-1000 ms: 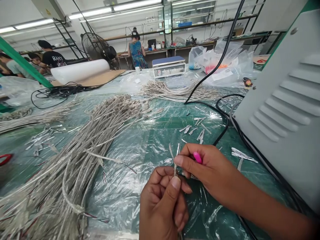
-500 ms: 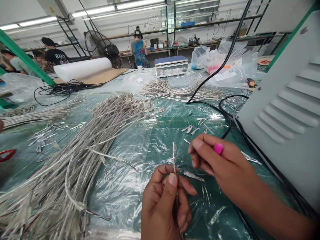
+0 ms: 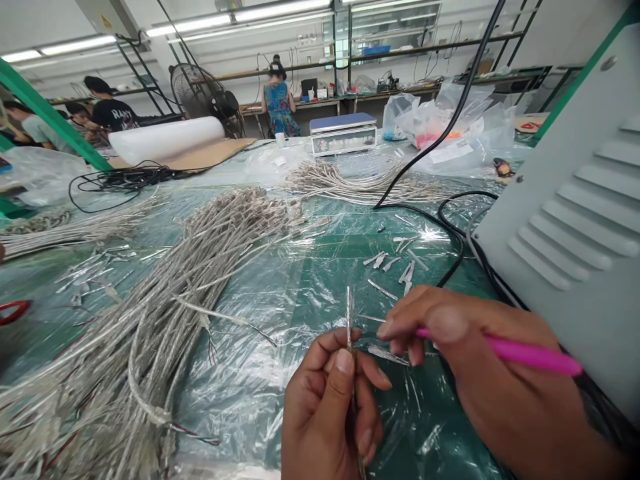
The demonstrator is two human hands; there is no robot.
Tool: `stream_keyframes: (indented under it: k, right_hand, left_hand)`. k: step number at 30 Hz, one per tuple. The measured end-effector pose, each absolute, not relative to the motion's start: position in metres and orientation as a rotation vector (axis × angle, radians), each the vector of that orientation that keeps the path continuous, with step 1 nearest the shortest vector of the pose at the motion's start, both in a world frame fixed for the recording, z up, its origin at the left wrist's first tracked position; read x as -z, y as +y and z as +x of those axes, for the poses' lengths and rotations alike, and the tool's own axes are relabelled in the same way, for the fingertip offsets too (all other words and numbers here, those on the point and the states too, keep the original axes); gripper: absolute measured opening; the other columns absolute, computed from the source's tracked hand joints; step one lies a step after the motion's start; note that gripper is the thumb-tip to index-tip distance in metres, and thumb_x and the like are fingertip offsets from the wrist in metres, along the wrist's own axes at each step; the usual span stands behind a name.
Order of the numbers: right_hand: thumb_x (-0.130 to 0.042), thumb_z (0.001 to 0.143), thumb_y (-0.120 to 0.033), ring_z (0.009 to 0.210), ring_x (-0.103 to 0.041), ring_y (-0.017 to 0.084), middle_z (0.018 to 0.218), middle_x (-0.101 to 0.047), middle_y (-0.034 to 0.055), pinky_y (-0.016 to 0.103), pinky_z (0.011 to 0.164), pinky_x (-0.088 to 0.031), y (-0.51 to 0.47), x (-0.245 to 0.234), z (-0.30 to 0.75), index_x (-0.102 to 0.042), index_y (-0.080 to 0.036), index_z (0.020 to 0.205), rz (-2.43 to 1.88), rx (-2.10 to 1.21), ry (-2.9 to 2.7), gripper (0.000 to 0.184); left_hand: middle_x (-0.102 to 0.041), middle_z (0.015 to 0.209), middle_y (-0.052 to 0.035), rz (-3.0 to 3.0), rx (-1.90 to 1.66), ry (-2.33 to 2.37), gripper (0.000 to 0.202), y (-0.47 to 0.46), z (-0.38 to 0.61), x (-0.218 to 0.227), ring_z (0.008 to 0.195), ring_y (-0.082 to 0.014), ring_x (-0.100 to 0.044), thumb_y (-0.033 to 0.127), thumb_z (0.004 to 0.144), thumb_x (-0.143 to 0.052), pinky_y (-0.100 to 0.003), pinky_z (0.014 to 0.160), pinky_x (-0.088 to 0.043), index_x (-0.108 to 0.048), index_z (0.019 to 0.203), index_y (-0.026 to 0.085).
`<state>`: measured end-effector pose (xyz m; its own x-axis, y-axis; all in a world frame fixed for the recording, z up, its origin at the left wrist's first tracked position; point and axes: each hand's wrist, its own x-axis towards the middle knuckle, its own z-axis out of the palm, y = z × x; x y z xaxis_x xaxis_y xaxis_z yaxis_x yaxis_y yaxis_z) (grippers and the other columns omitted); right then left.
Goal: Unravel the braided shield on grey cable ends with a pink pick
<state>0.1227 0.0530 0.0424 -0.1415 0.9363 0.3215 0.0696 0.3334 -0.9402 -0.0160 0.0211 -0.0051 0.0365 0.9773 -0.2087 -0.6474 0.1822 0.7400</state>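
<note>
Between the thumb and fingers of my left hand (image 3: 333, 407) is a thin cable (image 3: 349, 317), its silvery foil-covered end standing upright. My right hand (image 3: 465, 360) is closed around a pink-handled pointed tool (image 3: 530, 355). The tool's thin metal tip lies just right of the cable end; I cannot tell whether they touch. Behind my left fingers a strip of foil (image 3: 387, 352) lies on the plastic sheet. To the left spreads a big bundle of braided cables (image 3: 200, 267), some with thin coloured wires bared at their ends.
Foil scraps (image 3: 385, 260) lie beyond my hands. A louvred grey machine (image 3: 565, 220) borders the right side, with a black cable (image 3: 450, 127) running past it. Farther back are another cable bundle (image 3: 350, 183), a scale (image 3: 343, 133) and plastic bags (image 3: 450, 113). Red-handled scissors or pliers (image 3: 15, 310) show at left.
My right hand has turned and lowered, bringing the pink tool's tip around toward the cable end. Another foil scrap shows among those beyond it. My left hand has hardly moved.
</note>
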Motion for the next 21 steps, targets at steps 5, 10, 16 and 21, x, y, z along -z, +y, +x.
stream_keyframes:
  k: [5, 10, 16, 21]
  right_hand:
    - [-0.045, 0.099, -0.028, 0.076, -0.068, 0.017, 0.079, -0.072, 0.0024, 0.027, 0.069, -0.052, 0.048, -0.0393, 0.1218, -0.07, -0.024, 0.088, -0.794, -0.857, -1.649, 0.028]
    - [-0.041, 0.099, -0.019, 0.069, -0.067, 0.013, 0.076, -0.069, 0.0, 0.024, 0.063, -0.05, 0.0495, -0.0354, 0.1192, -0.067, -0.022, 0.083, -0.914, -0.811, -1.724, 0.031]
    - [-0.04, 0.099, -0.02, 0.065, -0.063, 0.012, 0.073, -0.065, 0.0, 0.025, 0.062, -0.049, 0.0495, -0.0342, 0.1165, -0.065, -0.019, 0.082, -0.91, -0.852, -1.732, 0.031]
    - [-0.041, 0.099, -0.022, 0.068, -0.064, 0.014, 0.075, -0.066, 0.0009, 0.027, 0.063, -0.049, 0.0492, -0.0338, 0.1155, -0.065, -0.02, 0.083, -0.946, -0.889, -1.743, 0.029]
  left_hand:
    - [-0.068, 0.069, -0.0027, 0.467, -1.364, 0.852, 0.015, 0.02, -0.0157, 0.005, 0.032, 0.0009, -0.032, 0.023, 0.086, -0.066, -0.011, 0.033, -0.032, -0.066, 0.099, 0.016]
    - [-0.067, 0.067, -0.0017, 0.454, -1.366, 0.813, 0.013, 0.0212, -0.0164, 0.0036, 0.032, 0.001, -0.032, 0.023, 0.085, -0.068, -0.01, 0.033, -0.034, -0.068, 0.096, 0.017]
    - [-0.068, 0.068, -0.0035, 0.458, -1.364, 0.747, 0.013, 0.0211, -0.018, 0.0061, 0.032, 0.0005, -0.032, 0.022, 0.09, -0.059, -0.011, 0.033, -0.035, -0.069, 0.098, 0.017]
    - [-0.067, 0.068, -0.0036, 0.463, -1.364, 0.737, 0.015, 0.0211, -0.0182, 0.0071, 0.033, 0.0001, -0.032, 0.022, 0.092, -0.055, -0.012, 0.034, -0.035, -0.069, 0.096, 0.017]
